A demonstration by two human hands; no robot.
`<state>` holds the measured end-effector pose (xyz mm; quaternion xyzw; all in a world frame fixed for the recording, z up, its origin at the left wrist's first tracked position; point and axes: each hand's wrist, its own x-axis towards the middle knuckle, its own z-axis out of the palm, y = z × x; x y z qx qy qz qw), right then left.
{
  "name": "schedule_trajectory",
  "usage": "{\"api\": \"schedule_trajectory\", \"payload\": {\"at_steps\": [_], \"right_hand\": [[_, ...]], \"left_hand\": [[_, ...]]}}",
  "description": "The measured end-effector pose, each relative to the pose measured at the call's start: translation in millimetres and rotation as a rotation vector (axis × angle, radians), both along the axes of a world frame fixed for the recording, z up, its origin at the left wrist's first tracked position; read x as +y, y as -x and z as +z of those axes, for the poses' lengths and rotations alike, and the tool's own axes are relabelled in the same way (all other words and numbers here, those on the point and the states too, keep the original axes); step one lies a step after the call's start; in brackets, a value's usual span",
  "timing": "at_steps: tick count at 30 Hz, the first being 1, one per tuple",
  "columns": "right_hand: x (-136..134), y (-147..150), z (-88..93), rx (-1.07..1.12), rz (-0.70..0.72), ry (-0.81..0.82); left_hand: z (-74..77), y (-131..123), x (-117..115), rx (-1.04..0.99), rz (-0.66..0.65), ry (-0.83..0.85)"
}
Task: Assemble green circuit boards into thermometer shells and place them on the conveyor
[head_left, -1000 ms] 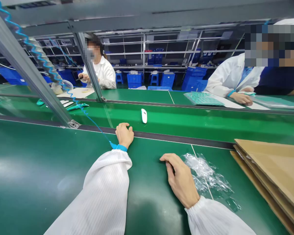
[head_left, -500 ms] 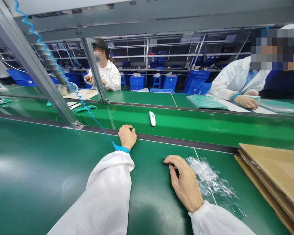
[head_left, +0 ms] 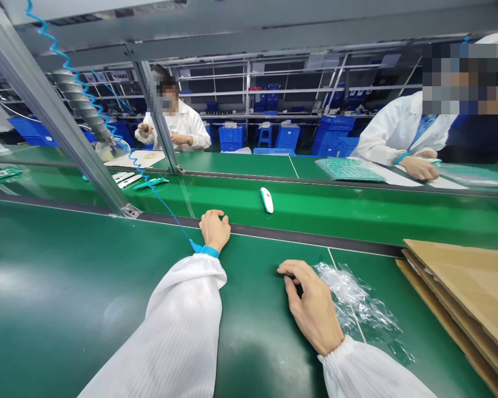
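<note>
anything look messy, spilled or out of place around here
Nothing plainly spilled or damaged. Two untidy spots: the clear plastic lies in a crumpled heap on the near bench, and the cardboard stack at the right looks unsquared, its layers' edges sticking out unevenly.

- A glossy green tabletop point(head_left: 87, 293) fills the foreground, pale light point(head_left: 10, 282) reflected at its left.
- A grey metal beam point(head_left: 274, 41) spans the top; a post point(head_left: 52, 113) slants down at left.
- Beyond a far green tabletop point(head_left: 240, 165) stand blue bins point(head_left: 231, 137) and a blue stool point(head_left: 265, 132).
- Pale racking point(head_left: 248, 94) crosses the dark rear; its contents are hard to distinguish.
</note>
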<state>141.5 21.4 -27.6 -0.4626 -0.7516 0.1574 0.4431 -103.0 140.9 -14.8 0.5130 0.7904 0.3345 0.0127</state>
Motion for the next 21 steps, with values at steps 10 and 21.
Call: {"api": "schedule_trajectory", "payload": {"at_steps": [10, 21], "right_hand": [[-1.3, 0.1, 0.2, -0.02, -0.041, 0.02], [-0.5, -0.3, -0.8, -0.02, -0.04, 0.02]], "left_hand": [[-0.5, -0.5, -0.2, -0.005, -0.006, -0.007], [-1.7, 0.0, -0.5, -0.01, -0.006, -0.014]]}}
